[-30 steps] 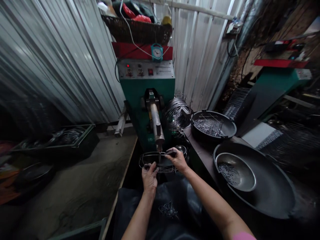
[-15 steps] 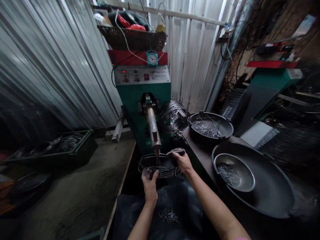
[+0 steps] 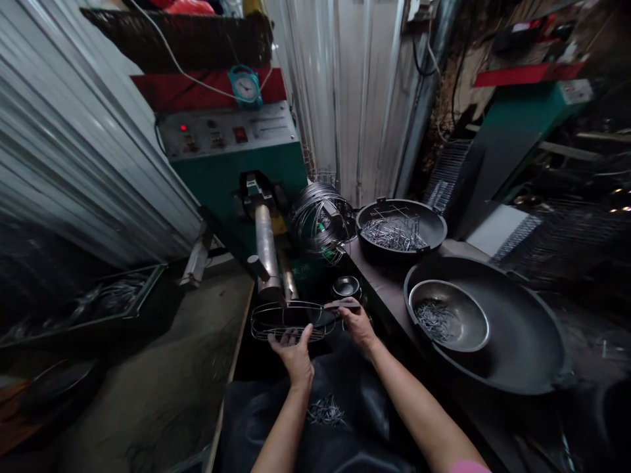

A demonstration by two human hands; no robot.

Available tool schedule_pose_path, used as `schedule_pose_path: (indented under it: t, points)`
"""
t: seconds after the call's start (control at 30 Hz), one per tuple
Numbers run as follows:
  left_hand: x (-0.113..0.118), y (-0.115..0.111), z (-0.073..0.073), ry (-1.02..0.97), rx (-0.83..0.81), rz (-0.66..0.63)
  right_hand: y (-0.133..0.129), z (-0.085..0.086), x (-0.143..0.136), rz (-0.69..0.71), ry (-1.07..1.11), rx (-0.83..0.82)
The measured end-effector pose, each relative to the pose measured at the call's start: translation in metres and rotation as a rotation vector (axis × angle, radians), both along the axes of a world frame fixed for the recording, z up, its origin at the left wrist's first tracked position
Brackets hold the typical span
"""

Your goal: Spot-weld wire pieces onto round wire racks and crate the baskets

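Observation:
A round wire frame (image 3: 257, 323), like a shallow basket of thin rods, is held level in front of the green machine (image 3: 207, 174). My left hand (image 3: 296, 360) grips its near side, thumb up and fingers around the lower wires. At its right edge my right hand (image 3: 359, 325) pinches a dark, flat, bar-like piece (image 3: 349, 305) against or very near the rim; I cannot tell whether it touches. The thick metal arm (image 3: 267, 246) of the machine ends just above the frame's far rim. Short wire pieces (image 3: 326, 412) lie on the dark apron (image 3: 365, 440) over my lap.
On the right bench stand a black pan (image 3: 436, 226) of wire pieces and a larger pan (image 3: 522, 328) holding a steel bowl (image 3: 478, 315). A wire coil (image 3: 318, 213) sits beside the machine. A small clock (image 3: 245, 87) hangs above its panel. A bin (image 3: 142, 305) is at left.
The view has swung, so the machine sits further left and higher. The wire frame, still in my left hand, has shifted left. My right hand keeps the dark flat piece at its right edge.

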State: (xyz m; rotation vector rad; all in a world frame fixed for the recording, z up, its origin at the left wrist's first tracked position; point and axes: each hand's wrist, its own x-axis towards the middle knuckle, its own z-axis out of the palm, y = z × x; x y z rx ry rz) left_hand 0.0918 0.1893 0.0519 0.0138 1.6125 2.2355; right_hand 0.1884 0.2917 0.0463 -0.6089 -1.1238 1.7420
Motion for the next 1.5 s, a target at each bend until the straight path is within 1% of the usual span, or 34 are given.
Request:
schedule_pose_path:
  t: [0.13, 0.23, 0.3, 0.37, 0.47, 0.57, 0.73, 0.93, 1.07, 1.17, 1.23, 1.27, 1.33, 1.37, 1.43, 1.5]
  points:
    - [0.003, 0.001, 0.000, -0.050, 0.030, -0.043, -0.009, 0.012, 0.011, -0.023, -0.096, 0.156]
    - [0.007, -0.001, 0.005, -0.099, 0.047, -0.094, -0.020, 0.022, 0.011, -0.098, -0.113, 0.246]
    - [0.008, -0.004, 0.008, -0.142, 0.053, -0.098, -0.025, 0.029, 0.009, -0.125, -0.142, 0.307]
    - [0.009, -0.007, 0.010, -0.198, 0.067, -0.085, -0.027, 0.037, 0.007, -0.074, -0.201, 0.386]
    - [0.004, -0.014, 0.011, -0.271, 0.111, -0.075, -0.024, 0.047, 0.002, 0.064, -0.299, 0.489]
    - [-0.004, -0.020, 0.013, -0.293, 0.145, -0.065, -0.024, 0.054, -0.006, 0.113, -0.327, 0.532]
    - [-0.017, -0.025, 0.015, -0.355, 0.178, -0.093, -0.030, 0.061, -0.027, -0.002, -0.319, 0.598]
    - [-0.031, -0.021, 0.014, -0.391, 0.176, -0.106, -0.022, 0.059, -0.049, -0.024, -0.425, 0.658]
    - [-0.037, -0.014, 0.017, -0.409, 0.189, -0.131, -0.015, 0.058, -0.057, -0.082, -0.473, 0.723]
    - [-0.037, -0.010, 0.017, -0.460, 0.157, -0.150, -0.015, 0.064, -0.060, -0.107, -0.515, 0.781]
    - [-0.035, -0.010, 0.015, -0.474, 0.126, -0.176, -0.014, 0.069, -0.059, -0.083, -0.513, 0.777]
    - [-0.034, -0.012, 0.014, -0.461, 0.101, -0.199, -0.013, 0.070, -0.056, -0.053, -0.497, 0.739]
    - [-0.031, -0.019, 0.011, -0.343, 0.002, -0.212, -0.009, 0.068, -0.047, 0.002, -0.437, 0.590]
    - [-0.029, -0.024, 0.009, -0.217, -0.078, -0.192, -0.006, 0.063, -0.041, 0.017, -0.398, 0.492]
    - [-0.024, -0.034, 0.005, 0.172, -0.254, -0.131, 0.000, 0.048, -0.027, 0.021, -0.324, 0.299]
    - [-0.019, -0.040, 0.000, 0.615, -0.401, -0.120, 0.002, 0.030, -0.016, 0.008, -0.257, 0.161]
